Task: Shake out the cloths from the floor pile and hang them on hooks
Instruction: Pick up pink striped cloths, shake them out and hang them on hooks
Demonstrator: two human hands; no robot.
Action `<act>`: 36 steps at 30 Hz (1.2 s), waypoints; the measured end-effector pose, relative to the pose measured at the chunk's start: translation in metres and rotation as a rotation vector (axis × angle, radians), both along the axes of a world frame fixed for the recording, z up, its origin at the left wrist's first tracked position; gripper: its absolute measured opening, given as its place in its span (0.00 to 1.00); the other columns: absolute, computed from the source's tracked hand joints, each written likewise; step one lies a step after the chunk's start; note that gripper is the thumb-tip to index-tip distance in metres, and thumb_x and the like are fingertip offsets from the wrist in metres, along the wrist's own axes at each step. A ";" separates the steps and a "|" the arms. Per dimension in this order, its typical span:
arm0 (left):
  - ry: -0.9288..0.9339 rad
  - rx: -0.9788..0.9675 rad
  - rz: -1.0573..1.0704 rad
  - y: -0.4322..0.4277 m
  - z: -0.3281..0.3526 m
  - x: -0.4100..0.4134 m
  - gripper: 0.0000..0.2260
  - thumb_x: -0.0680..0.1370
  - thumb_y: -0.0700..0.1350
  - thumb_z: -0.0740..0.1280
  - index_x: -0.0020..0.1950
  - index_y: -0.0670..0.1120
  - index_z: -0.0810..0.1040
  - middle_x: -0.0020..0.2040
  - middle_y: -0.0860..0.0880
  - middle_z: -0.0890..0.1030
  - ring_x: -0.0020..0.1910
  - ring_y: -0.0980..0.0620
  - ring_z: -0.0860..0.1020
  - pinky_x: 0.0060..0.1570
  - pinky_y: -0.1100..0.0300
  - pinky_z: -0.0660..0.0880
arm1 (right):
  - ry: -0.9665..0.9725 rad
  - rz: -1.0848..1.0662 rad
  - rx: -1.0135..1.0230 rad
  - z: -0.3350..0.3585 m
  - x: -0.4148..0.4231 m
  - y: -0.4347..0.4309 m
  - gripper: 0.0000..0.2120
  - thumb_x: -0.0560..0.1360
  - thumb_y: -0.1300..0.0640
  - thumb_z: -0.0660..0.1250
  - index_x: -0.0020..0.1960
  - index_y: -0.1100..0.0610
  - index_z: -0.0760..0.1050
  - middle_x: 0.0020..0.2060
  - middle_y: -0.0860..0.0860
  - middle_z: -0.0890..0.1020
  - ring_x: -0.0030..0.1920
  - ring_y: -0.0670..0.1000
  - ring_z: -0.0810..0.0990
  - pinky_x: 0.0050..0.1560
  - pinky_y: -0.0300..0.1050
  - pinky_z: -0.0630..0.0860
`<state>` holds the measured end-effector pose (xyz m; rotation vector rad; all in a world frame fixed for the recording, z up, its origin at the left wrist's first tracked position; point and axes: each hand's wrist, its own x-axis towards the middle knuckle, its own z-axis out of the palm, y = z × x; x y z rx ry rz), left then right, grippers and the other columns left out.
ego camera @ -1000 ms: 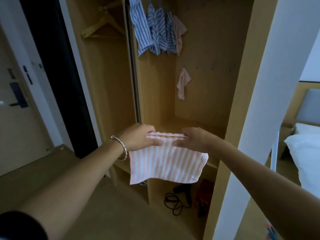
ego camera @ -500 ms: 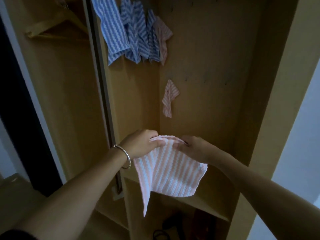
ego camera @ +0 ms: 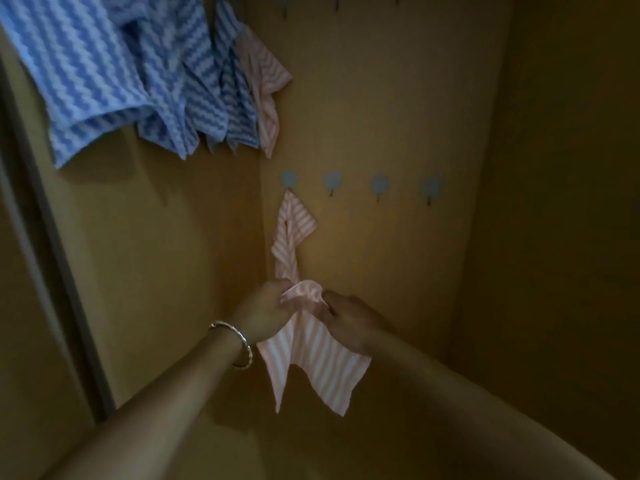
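Observation:
A pink-and-white striped cloth (ego camera: 317, 358) hangs bunched between my hands inside the wooden wardrobe. My left hand (ego camera: 265, 310), with a metal bangle on the wrist, pinches its top edge. My right hand (ego camera: 349, 320) grips the same edge from the right. Just above them another pink striped cloth (ego camera: 291, 233) hangs from the leftmost round hook (ego camera: 288, 178) on the back wall. Three bare hooks (ego camera: 380, 184) follow to its right in the same row.
Several blue striped cloths (ego camera: 104, 71) and one pink cloth (ego camera: 265, 84) hang from higher hooks at the upper left. The wardrobe's right wall (ego camera: 554, 202) stands close. The sliding door frame (ego camera: 45, 237) runs down the left.
My view has moved closer into the wardrobe and up toward the hook row. The cloth has gone from spread flat to gathered at its top between both hands.

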<state>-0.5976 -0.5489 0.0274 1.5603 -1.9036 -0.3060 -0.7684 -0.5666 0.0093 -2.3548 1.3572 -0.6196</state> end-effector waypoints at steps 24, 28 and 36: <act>0.143 -0.057 -0.209 -0.230 0.041 0.004 0.17 0.81 0.52 0.58 0.48 0.39 0.79 0.42 0.43 0.80 0.43 0.46 0.78 0.49 0.50 0.73 | -0.305 -0.135 0.028 0.061 -0.008 -0.192 0.21 0.80 0.42 0.56 0.47 0.57 0.78 0.39 0.51 0.80 0.40 0.49 0.79 0.45 0.44 0.73; 0.168 -0.052 -0.186 -0.246 0.038 -0.006 0.18 0.81 0.51 0.57 0.48 0.38 0.78 0.42 0.42 0.80 0.44 0.45 0.78 0.47 0.52 0.72 | -0.313 -0.170 0.002 0.061 -0.012 -0.205 0.21 0.80 0.42 0.57 0.47 0.58 0.80 0.38 0.50 0.81 0.37 0.47 0.79 0.42 0.42 0.73; 0.239 -0.142 -0.127 -0.277 0.047 -0.013 0.23 0.81 0.54 0.55 0.38 0.39 0.75 0.36 0.44 0.78 0.42 0.45 0.77 0.46 0.53 0.72 | -0.333 -0.197 -0.044 0.070 -0.011 -0.243 0.25 0.79 0.41 0.58 0.48 0.62 0.81 0.42 0.58 0.84 0.39 0.52 0.81 0.41 0.43 0.73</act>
